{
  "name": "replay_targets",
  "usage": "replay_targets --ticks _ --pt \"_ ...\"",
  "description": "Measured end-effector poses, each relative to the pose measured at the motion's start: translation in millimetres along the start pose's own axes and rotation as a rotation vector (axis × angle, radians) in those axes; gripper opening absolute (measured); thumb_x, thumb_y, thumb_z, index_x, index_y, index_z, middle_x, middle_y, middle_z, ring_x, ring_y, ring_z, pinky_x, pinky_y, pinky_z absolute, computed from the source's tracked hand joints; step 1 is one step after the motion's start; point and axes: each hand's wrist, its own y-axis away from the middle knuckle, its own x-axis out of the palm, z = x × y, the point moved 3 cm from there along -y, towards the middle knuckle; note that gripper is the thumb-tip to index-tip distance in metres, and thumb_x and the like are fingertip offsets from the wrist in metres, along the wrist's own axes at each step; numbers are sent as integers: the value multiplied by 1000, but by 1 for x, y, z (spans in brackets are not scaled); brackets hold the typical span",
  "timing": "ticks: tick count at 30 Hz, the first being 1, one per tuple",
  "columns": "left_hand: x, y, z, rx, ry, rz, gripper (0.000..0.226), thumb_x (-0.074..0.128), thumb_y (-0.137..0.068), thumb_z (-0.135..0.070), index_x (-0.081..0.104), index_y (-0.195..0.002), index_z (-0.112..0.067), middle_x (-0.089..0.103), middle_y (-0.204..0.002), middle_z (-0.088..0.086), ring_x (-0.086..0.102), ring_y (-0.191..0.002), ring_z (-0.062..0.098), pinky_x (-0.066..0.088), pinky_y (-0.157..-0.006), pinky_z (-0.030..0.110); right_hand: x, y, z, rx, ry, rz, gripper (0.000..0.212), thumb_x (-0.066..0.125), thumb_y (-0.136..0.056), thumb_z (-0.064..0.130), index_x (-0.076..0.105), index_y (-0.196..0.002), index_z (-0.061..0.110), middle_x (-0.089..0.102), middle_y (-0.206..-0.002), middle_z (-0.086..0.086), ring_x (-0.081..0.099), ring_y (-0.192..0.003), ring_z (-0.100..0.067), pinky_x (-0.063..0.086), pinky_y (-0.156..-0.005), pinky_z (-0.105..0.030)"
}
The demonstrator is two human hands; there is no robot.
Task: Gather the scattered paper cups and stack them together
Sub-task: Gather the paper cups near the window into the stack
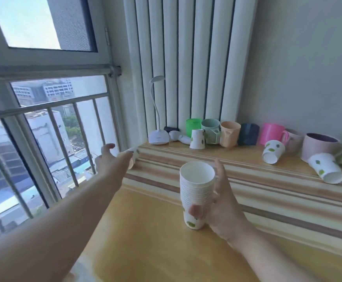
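My right hand (220,202) grips a tall stack of white paper cups (196,192) with green leaf prints, held upright above the yellow table. My left hand (110,157) reaches far left with fingers spread, just short of a paper cup (134,154) lying on its side at the table's left edge by the window. Another paper cup (197,139) stands upside down at the back near the lamp. At the right, a paper cup (272,151) lies on its side, and beside it another paper cup (326,166) does too.
A striped cloth (267,180) covers the back of the table. Along the wall stand a white desk lamp (158,137) and a row of coloured plastic mugs (230,134), with a radiator behind. A barred window (44,129) borders the left side.
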Motion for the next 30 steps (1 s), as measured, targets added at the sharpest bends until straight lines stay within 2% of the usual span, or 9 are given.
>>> replay_targets --ticks 3,5,10,13,16,20,22,25,30 --pt "8 -57 11 -8 -259 63 104 81 -70 -63 29 -159 -47 44 -158 14 52 -139 37 49 -112 49 7 5 -20 18 148 -80 106 97 -72 16 35 -138 72 73 -123 24 71 -111 0 61 -94 -30" --pt "21 -81 17 -4 -252 196 112 82 -62 -69 28 -158 -50 54 -153 8 59 -132 32 51 -109 44 8 4 -24 40 254 -79 88 92 -74 19 42 -129 67 72 -115 32 68 -104 7 57 -89 -25" --pt "47 -74 37 113 -436 152 73 74 -85 -30 46 -151 -41 44 -151 11 59 -127 40 51 -109 49 1 0 -32 110 254 -133 73 96 -71 27 53 -124 51 69 -112 41 65 -101 16 49 -81 -15" --pt "55 -53 38 291 -520 184 74 76 -88 -26 41 -153 -33 51 -144 12 58 -123 37 49 -100 48 1 0 -34 125 263 -119 65 95 -73 33 53 -119 50 68 -113 39 65 -101 14 51 -80 -17" --pt "59 -17 30 331 -431 269 75 86 -84 -38 42 -143 -26 59 -127 6 56 -104 26 44 -86 38 -3 0 -35 145 258 -164 61 94 -74 34 53 -117 47 70 -110 34 66 -100 11 53 -80 -19" --pt "60 43 23 339 -303 357 70 89 -79 -44 52 -138 -34 54 -128 0 57 -110 23 46 -91 37 -23 6 -34 195 172 -263 59 94 -76 22 58 -121 36 76 -110 14 73 -102 -5 60 -77 -24" --pt "63 74 13 323 -193 437 71 86 -83 -49 52 -144 -41 55 -131 -2 59 -113 19 49 -90 35 -45 16 -27 204 217 -274 59 93 -77 20 57 -119 39 76 -109 15 72 -95 2 56 -70 -16" --pt "70 122 -16 323 -47 573 73 82 -89 -50 48 -154 -44 61 -128 -10 63 -106 4 52 -77 26 -91 47 -15 220 350 -302 63 95 -75 27 54 -120 43 72 -112 20 69 -98 2 52 -73 -21" --pt "84 200 -84 379 120 752 83 83 -90 -46 35 -158 -45 64 -130 -7 72 -106 10 56 -75 30 -168 118 -3 205 517 -491 54 96 -69 35 57 -105 45 73 -103 18 68 -96 0 51 -71 -26"
